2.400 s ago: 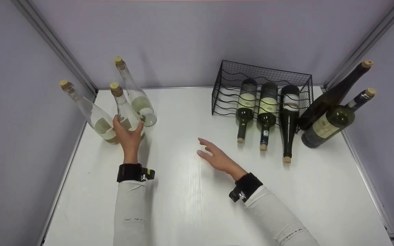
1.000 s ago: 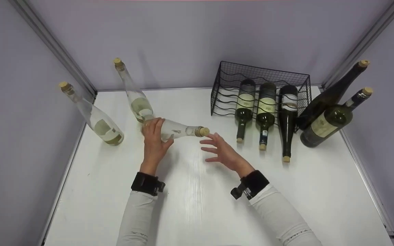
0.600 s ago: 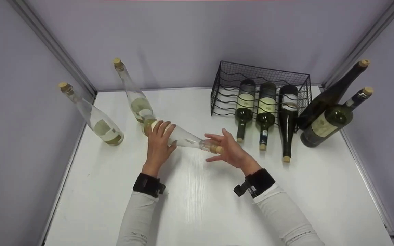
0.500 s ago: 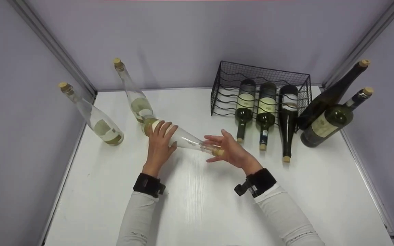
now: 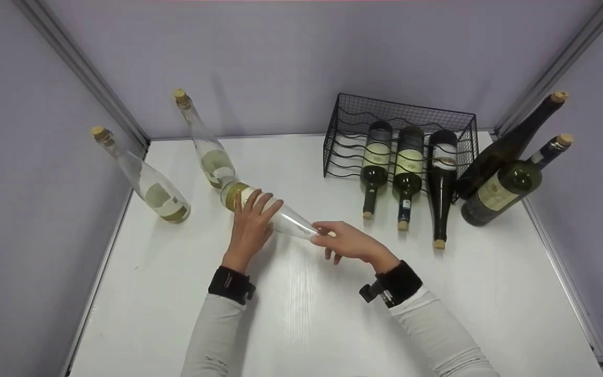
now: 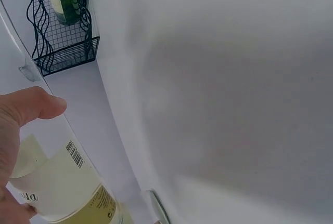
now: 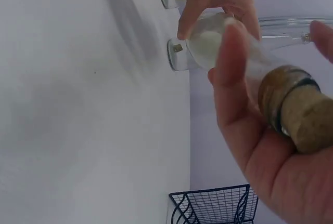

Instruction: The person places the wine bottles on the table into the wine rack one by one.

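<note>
A clear, corked glass bottle [image 5: 292,222] with a pale label lies tilted between both hands, its base at the left and its neck toward the right. My left hand [image 5: 252,225] grips its body around the label [image 6: 62,182]. Around the neck, the thumb and fingers of my right hand [image 5: 351,242] are curled; that hand hides the neck end in the head view. The right wrist view shows the cork [image 7: 309,117] beside its palm. Two similar bottles, one at the far left [image 5: 152,183] and one just behind the held base [image 5: 210,149], stand upright.
A black wire rack [image 5: 409,107] stands at the back right, with three dark bottles lying in it, necks toward me. Two more dark bottles, a slim one [image 5: 505,139] and a broader one [image 5: 500,193], stand against its right side. Walls enclose the white table [image 5: 291,314].
The left hand has taken the bottle from among the standing ones, tipped it over and moved it right. The right hand, earlier spread open, has closed around its neck.
</note>
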`<state>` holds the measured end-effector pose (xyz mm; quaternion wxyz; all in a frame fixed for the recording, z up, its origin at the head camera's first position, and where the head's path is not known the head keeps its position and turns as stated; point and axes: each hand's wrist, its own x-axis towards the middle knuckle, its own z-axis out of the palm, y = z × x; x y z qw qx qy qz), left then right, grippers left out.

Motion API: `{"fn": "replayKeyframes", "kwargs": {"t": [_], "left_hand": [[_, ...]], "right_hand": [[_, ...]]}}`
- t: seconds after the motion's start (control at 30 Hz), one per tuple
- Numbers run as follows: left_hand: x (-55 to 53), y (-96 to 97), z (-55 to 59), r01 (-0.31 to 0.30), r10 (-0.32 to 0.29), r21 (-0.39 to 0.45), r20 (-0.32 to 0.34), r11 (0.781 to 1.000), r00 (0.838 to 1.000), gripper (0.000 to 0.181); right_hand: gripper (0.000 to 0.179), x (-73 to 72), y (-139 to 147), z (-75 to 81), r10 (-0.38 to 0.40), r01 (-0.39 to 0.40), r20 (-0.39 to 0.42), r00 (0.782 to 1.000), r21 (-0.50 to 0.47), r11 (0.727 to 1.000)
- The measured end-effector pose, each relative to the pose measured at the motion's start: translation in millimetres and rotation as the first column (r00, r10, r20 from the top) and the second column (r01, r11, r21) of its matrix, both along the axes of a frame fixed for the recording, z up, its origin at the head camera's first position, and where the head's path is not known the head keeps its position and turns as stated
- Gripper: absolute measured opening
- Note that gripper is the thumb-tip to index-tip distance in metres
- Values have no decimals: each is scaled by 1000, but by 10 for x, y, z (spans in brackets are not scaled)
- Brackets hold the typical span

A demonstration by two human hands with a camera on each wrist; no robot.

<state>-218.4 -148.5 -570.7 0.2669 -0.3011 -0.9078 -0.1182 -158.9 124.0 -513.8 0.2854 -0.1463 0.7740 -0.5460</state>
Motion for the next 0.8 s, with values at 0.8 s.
{"fn": "replayKeyframes", "kwargs": {"t": [0.8], "left_hand": [[159,313,-54,-81,81,47,5,996,997,69]], "right_hand": [[43,215,-62,-131,-257,292,-209,944,160,943]]}}
